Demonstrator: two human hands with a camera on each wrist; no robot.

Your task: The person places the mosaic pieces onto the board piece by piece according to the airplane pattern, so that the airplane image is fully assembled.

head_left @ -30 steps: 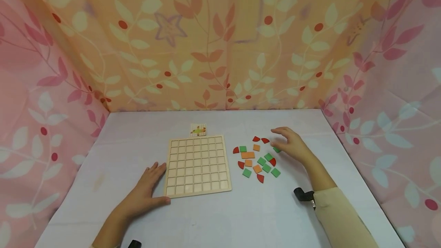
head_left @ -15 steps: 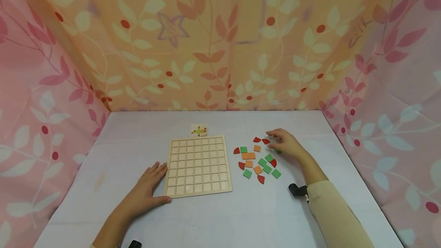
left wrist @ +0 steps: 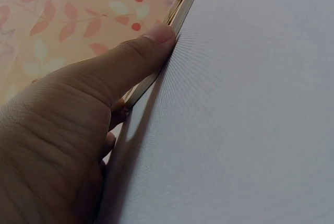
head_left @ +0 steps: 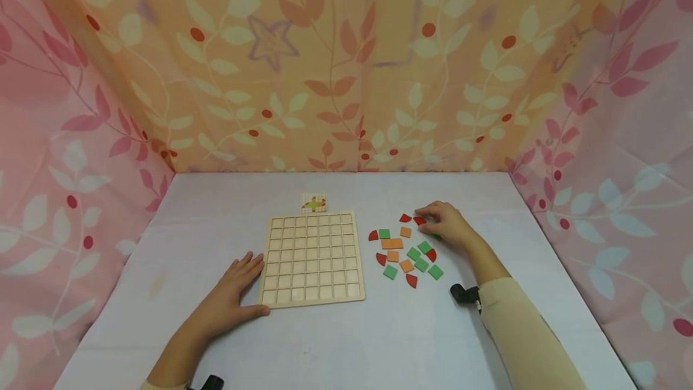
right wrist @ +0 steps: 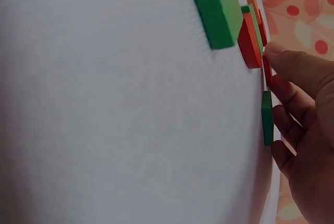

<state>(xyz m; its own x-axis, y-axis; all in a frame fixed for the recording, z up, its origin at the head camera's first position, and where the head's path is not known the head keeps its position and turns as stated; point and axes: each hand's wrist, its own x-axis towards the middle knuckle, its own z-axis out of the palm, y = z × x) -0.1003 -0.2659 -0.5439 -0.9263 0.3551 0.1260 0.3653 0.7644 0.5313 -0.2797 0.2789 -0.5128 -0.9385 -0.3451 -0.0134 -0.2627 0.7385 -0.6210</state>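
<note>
My left hand (head_left: 230, 294) lies at the near left corner of a wooden grid board (head_left: 311, 259). Its fingers are fairly straight along the left edge, and the thumb (left wrist: 141, 51) touches the near edge. Right of the board, my right hand (head_left: 449, 224) is low over the loose tiles. Its thumb (right wrist: 292, 65) and index finger pinch the two sides of a red quarter-circle tile (head_left: 419, 220), still at table level. A green tile (right wrist: 267, 117) sits by the other fingers and is mostly hidden under the hand in the head view.
Several green square tiles (head_left: 421, 264), orange tiles (head_left: 392, 244) and red quarter-circle tiles (head_left: 412, 281) lie scattered right of the board. A small picture card (head_left: 314, 203) lies behind it. Patterned cloth (head_left: 335, 65) encloses the white table (head_left: 325, 348) at back and sides.
My right hand has moved left and down to the red quarter-circle tile, its thumb and index finger closing toward it. The left hand has stayed at the board.
</note>
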